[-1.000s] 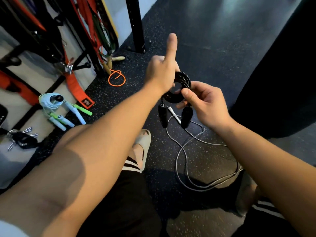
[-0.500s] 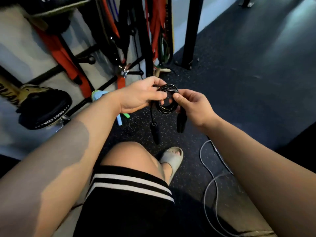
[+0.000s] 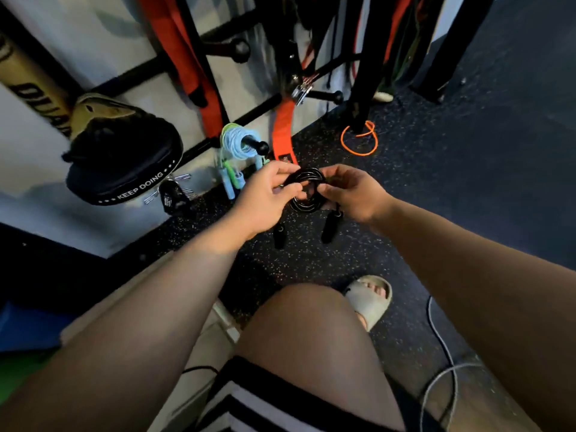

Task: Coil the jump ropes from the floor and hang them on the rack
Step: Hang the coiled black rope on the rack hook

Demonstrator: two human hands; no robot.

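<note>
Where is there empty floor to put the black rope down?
Bare floor for the black rope lies right of the orange rope and beyond the sandal. Crowded along the rack with its blue rope and straps, and by the grey rope.

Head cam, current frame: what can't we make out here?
All head view.
1. black jump rope coil: whether it's tied off; left hand and right hand cover its sides.
2. grey rope: handles and extent, cut by the bottom edge and the right forearm.
3. orange rope: ends, behind the rack.
4. rack's upper pegs: beyond the top edge.
</note>
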